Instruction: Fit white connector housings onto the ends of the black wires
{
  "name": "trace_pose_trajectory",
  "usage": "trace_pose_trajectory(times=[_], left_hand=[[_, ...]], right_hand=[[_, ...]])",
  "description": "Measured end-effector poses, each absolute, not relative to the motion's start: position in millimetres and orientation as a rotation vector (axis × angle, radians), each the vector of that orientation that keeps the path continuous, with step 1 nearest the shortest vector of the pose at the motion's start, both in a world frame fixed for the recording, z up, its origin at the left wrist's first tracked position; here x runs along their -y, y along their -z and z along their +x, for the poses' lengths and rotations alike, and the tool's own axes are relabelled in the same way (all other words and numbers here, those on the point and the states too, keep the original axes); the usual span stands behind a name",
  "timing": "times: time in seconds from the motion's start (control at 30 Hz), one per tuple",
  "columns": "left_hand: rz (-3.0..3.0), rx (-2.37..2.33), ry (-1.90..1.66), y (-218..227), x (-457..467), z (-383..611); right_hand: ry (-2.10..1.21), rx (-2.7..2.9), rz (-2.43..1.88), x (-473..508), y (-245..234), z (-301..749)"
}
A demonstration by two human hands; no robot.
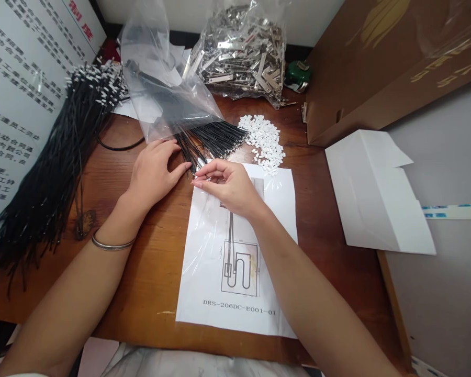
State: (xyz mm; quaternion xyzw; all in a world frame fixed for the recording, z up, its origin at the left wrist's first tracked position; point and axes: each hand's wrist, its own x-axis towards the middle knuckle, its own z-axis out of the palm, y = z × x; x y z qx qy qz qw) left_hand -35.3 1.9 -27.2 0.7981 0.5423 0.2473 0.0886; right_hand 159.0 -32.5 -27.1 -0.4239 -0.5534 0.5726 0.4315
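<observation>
Thin black wires with bare silvery tips fan out from a clear plastic bag in the middle of the table. Beside their left edge rests my left hand, thumb and fingers apart, with the thumb tip touching a few wire ends. My right hand pinches the end of a black wire between thumb and fingertips; the tip is small and partly hidden. Below it lies a printed drawing sheet under clear film. A pile of small white plastic sleeves sits right of the wires.
A large bundle of black wires with white ends leans at the left. At the back stand a clear bag of metal strips and a green object. A brown box and folded white card flank the right side.
</observation>
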Motion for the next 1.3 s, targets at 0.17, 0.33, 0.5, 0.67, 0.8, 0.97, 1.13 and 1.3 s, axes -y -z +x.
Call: trace_pose_trajectory(times=[0.17,0.33,0.5,0.67,0.8,0.97,1.13,1.3], left_hand=[[2.339,-1.695,-0.690,25,-2,-34],[2.294,-1.717,-0.669,21,-1,-32],[2.227,-1.702,-0.701,21,-1,-33],[2.239,-1.689,-0.726,23,-3,-34],[2.317,-1.689,-0.730,25,-3,-35],[2.442,-1.662,-0.812,26,-2,-37],[2.466,-1.613,-0.921,27,-3,-37],[2.569,-1.420,-0.927,26,-1,-36]], right_hand=[[-1.442,1.414,-1.054,34,25,160],[-1.424,1.438,-1.054,35,23,160],[-1.491,1.458,-1.054,36,19,161],[-1.597,1.449,-1.020,37,15,164],[-1.749,1.424,-0.898,36,16,169],[-1.712,1.261,-0.863,33,17,170],[-1.590,1.107,-0.927,28,20,167],[-1.631,1.103,-0.872,28,18,168]])
